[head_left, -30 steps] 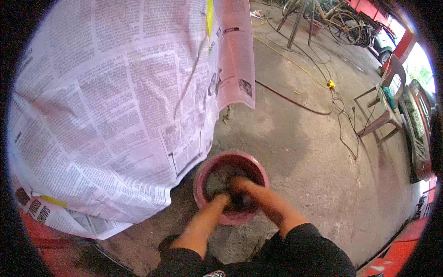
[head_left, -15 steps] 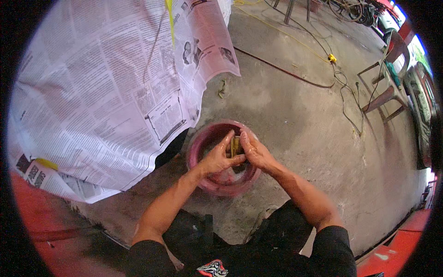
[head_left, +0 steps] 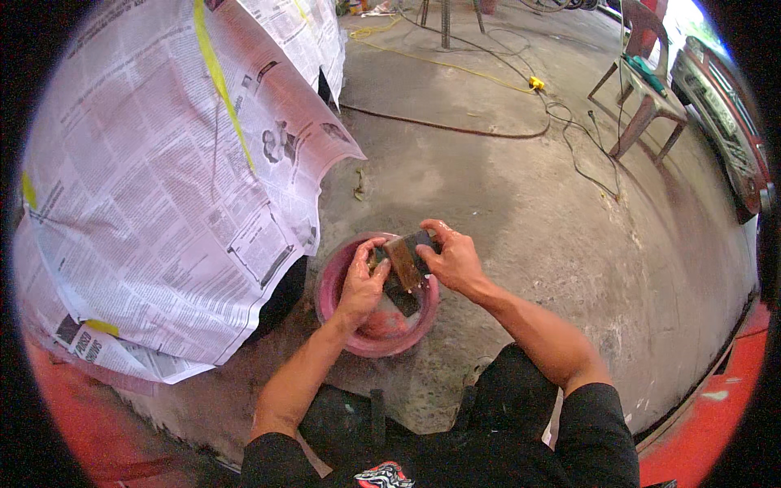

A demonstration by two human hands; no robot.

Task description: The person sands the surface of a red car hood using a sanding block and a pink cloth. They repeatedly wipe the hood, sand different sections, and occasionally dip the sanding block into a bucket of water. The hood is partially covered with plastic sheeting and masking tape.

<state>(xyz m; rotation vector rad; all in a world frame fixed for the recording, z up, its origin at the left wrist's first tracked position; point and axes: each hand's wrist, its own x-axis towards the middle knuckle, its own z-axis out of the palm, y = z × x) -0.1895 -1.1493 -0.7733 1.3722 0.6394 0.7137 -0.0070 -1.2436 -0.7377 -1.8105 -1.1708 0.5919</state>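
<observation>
Above a round pink basin (head_left: 329, 305), my right hand (head_left: 455, 259) grips a wet rectangular block (head_left: 403, 262) by its right end. The block's brown face is toward me, and its right side is dark grey. Drops fall from its lower edge. My left hand (head_left: 364, 281) is close to the block's left end, fingers and thumb curled round something dark and yellowish that is mostly hidden. Inside the basin are water, a dark flat piece (head_left: 400, 302) and a reddish patch (head_left: 382, 324) near the bottom.
Newspaper sheets (head_left: 154, 203) with yellow tape drape a large form on the left. Across the concrete floor (head_left: 521, 244) run a dark hose (head_left: 447, 126) and cables with a yellow connector (head_left: 536, 84). A plastic chair (head_left: 643, 106) bears a green tool. Red panels flank me.
My hands have moved apart from a cupped position around the yellowish thing, and the brown block now shows between them, tilted above the basin. The whole view has shifted.
</observation>
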